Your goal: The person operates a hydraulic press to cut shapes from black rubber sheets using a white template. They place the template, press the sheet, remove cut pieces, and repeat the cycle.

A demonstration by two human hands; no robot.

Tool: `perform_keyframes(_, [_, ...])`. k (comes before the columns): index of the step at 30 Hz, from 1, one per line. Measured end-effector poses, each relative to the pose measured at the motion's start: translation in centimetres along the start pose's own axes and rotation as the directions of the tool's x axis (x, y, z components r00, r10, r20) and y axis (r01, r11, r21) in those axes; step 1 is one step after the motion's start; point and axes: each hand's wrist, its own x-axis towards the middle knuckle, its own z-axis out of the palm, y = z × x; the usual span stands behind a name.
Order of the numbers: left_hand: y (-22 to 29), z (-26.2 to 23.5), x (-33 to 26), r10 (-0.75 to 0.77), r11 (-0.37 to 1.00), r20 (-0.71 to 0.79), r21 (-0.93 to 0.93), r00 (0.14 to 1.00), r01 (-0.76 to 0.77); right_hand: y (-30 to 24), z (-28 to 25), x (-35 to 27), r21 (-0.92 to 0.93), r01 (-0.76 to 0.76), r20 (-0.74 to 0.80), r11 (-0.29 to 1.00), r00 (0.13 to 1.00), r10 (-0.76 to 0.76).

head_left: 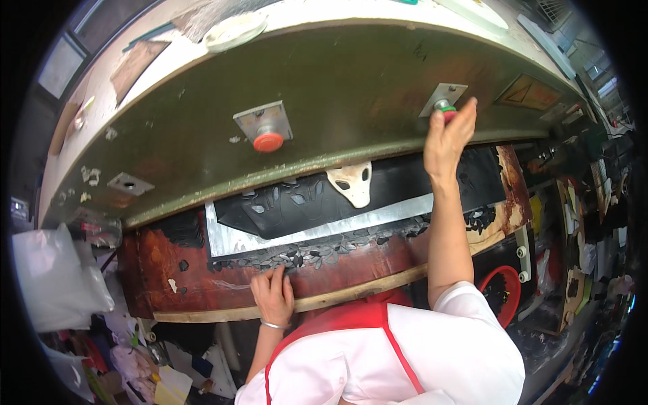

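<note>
The right hand [447, 143] is being held up at the green beam [337, 94], its thumb parted from the other fingers, which are being kept straight and close together. The right button [449, 115] is being framed between thumb and fingers; whether it is being pressed cannot be told. The left button [268, 141] is being left unattended, well to the left of the right fingers.

The left hand [273, 295] is being rested on the worktop [229, 275], its fingers being bent loosely and no object being seen pinched. Scraps [304, 258] are being spread just beyond those fingers; contact cannot be told.

Beyond the scraps, a black sheet [398, 182] is being supported on a pale board [378, 217]. A cream template [352, 185] is being carried by the sheet, beyond and to the right of the left fingers, its far end being met by the beam's lower edge.

A pinch is being risked, in this judgement, should the beam be lowered with the left fingers being placed farther in. Spoiled cuts are being risked through a crooked template or scraps being trapped beneath the sheet.
</note>
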Motion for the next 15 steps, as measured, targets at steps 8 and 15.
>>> perform_keyframes(8, [-4.2, 5.1, 3.5, -0.046, 0.998, 0.045, 0.038, 0.998, 0.044, 0.7, 3.3, -0.9, -0.037, 0.001, -0.084, 0.999, 0.996, -0.004])
perform_keyframes(15, [-2.8, 5.4, 1.1, -0.017, 0.999, 0.073, -0.039, 0.997, 0.020, -1.7, -5.9, -1.5, 0.059, -0.210, 0.152, 0.976, 0.968, 0.199])
